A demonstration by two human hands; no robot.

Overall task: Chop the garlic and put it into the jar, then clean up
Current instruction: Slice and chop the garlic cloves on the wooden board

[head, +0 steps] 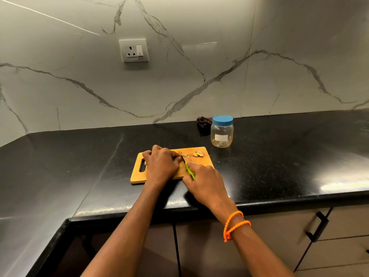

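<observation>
Two hands: left hand (161, 166) pinned garlic, curled; right hand (203, 182) gripped green-handled knife (188, 168).
Knife axis: blade pointed away, toward wall.
Garlic pieces (198, 153): on rectangular wooden cutting board (137, 176), tabletop (279, 156).
Jar label: blank white patch on clear blue-lidded jar (222, 131).

We see two bare forearms, no sleeves. Left hand (161, 164) wears nothing: no ring, no watch. Right hand (205, 182) likewise bare, but its wrist carries an orange beaded cord bracelet (234, 224), looped twice, knotted end dangling.
</observation>
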